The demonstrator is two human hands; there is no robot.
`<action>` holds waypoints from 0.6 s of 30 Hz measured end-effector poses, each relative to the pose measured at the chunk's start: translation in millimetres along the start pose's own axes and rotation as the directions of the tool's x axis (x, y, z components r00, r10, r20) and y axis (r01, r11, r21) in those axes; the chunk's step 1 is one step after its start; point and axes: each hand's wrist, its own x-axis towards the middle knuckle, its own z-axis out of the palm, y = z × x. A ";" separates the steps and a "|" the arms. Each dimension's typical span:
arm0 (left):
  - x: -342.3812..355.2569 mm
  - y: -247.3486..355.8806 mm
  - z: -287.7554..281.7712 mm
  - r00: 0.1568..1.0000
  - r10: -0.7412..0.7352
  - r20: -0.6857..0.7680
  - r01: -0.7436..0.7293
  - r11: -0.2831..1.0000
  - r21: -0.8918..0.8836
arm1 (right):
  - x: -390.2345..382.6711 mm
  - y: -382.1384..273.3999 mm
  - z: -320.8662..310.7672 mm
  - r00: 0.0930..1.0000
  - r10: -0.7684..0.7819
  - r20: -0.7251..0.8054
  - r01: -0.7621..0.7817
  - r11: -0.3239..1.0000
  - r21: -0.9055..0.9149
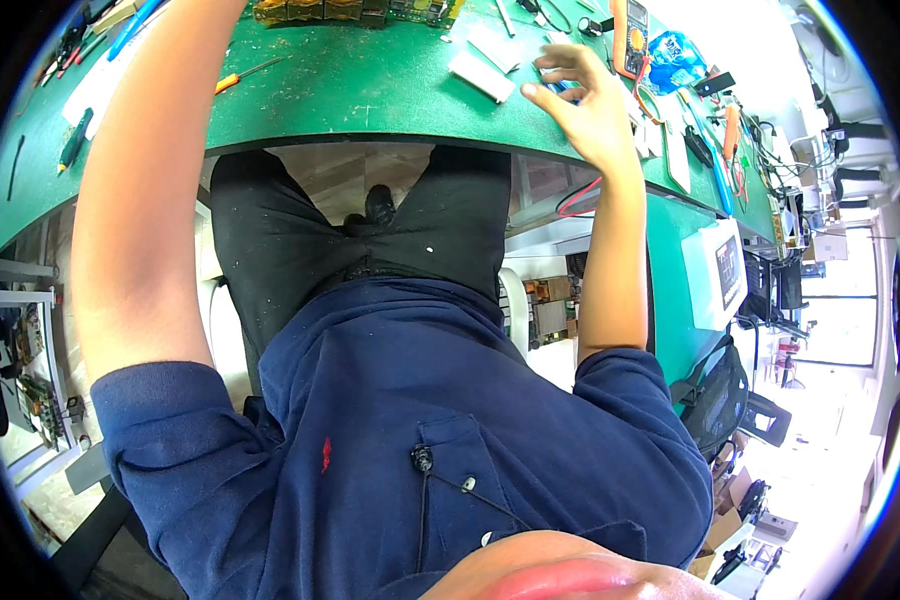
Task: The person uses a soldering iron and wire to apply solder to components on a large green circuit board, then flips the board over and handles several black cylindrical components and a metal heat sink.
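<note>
My left forearm (155, 170) reaches up past the top edge of the view, so the left hand itself is out of sight. On the right, my right hand (592, 105) hovers over the green bench top with its fingers apart and slightly bent. Under and beside its fingers lies a small blue item (567, 88), partly covered; nothing shows clearly gripped. Just left of the thumb lie a white rectangular piece (482, 77) and a second white piece (494, 48). Circuit boards with yellow-wrapped parts (320, 12) sit at the top edge, near the left forearm.
An orange-framed multimeter (632, 40) and a blue plastic bag (676, 62) lie right of my hand, among cables and tools. At left are an orange-handled screwdriver (228, 83) and a green-handled tool (73, 142). The green bench's front edge (370, 138) runs above my knees.
</note>
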 end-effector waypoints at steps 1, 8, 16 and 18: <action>0.4 1.0 -1.3 1.000 -0.007 0.008 0.007 1.000 0.002 | 7.6 0.8 0.5 0.994 0.018 0.105 -0.012 0.998 -0.064; 0.1 -3.6 2.0 1.000 0.017 -0.023 -0.017 1.000 0.001 | 47.9 15.3 38.5 0.912 0.157 0.379 -0.029 0.947 -0.320; -4.3 -4.5 5.2 0.996 0.048 -0.079 -0.050 0.999 -0.020 | 48.1 -11.9 39.9 0.902 0.144 0.408 -0.023 0.958 -0.287; -4.4 -3.9 5.4 0.996 0.045 -0.078 -0.045 0.999 -0.001 | 48.0 -9.1 43.0 0.896 0.112 0.429 -0.008 0.971 -0.237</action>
